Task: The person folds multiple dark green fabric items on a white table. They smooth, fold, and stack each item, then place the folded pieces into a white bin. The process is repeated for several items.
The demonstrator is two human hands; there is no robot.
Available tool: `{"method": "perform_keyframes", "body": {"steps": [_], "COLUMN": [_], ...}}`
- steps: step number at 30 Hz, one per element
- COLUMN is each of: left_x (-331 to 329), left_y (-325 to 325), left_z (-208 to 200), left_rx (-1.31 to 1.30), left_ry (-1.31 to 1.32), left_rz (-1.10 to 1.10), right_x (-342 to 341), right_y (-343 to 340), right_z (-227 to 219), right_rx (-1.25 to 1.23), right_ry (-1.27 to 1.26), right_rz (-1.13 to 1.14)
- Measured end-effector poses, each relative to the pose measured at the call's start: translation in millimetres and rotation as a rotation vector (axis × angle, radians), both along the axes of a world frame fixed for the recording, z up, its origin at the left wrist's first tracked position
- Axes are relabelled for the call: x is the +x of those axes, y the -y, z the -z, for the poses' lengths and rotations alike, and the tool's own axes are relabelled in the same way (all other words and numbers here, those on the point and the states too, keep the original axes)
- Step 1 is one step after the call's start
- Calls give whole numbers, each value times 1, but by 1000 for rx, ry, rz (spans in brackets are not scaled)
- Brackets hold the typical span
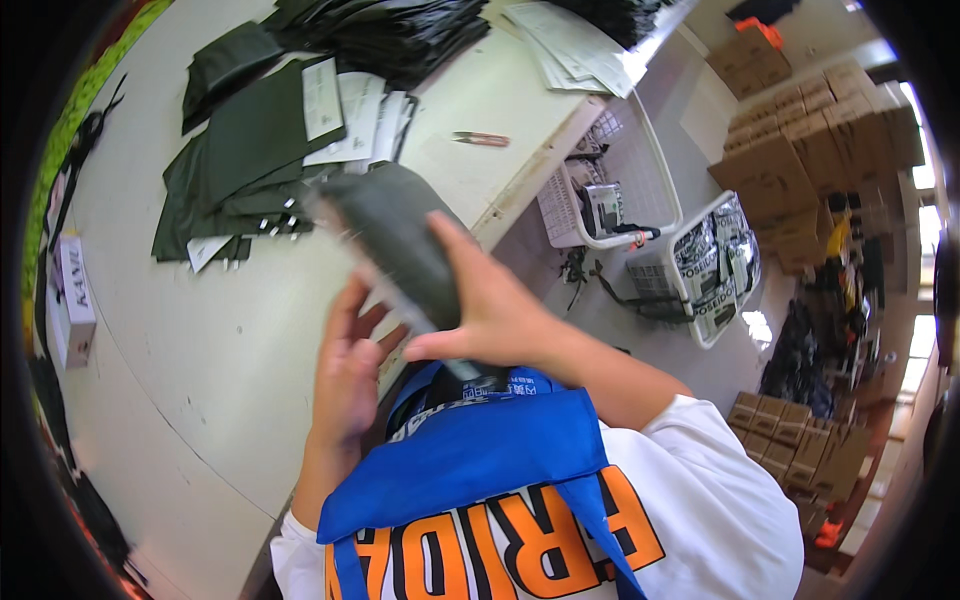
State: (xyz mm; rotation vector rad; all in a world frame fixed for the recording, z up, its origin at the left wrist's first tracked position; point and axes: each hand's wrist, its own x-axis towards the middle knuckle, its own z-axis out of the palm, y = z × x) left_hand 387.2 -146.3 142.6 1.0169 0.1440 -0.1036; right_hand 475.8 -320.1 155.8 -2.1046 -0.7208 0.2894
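A dark green folded fabric piece in a clear plastic bag (402, 225) is held up over the table's near edge, blurred by motion. My right hand (490, 300) grips its right side, thumb on the near face. Below the bag's left edge, my left hand (350, 350) has its fingers apart and slightly curled, close to the plastic. Whether those fingertips touch the bag is hard to make out. Beyond the bag lies a spread pile of flat dark green fabric pieces (255, 135) with white tags and a few white cards (322, 98).
Pink-handled thread snips (481, 139) lie on the white table (200, 350). Black bags (400, 40) and white sheets (570, 50) are stacked at the far side. White baskets (655, 150) holding packages stand right, before stacked cartons (830, 130). A small white box (76, 300) sits far left.
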Motion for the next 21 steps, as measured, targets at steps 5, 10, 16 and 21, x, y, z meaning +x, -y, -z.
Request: {"method": "perform_keyframes", "body": {"steps": [5, 10, 16, 21], "left_x": [50, 78, 113, 131], "left_y": [76, 115, 148, 137], "left_z": [-19, 3, 15, -67], "left_rx": [451, 508, 558, 597], "left_ry": [415, 222, -4, 448], "left_rz": [764, 907, 639, 391], "right_x": [-6, 7, 204, 289], "right_y": [131, 275, 462, 476], "right_z": [-13, 42, 149, 195], "right_rx": [112, 771, 709, 223], "right_ry": [-270, -404, -401, -482], "right_rz": [561, 1030, 1307, 1398]}}
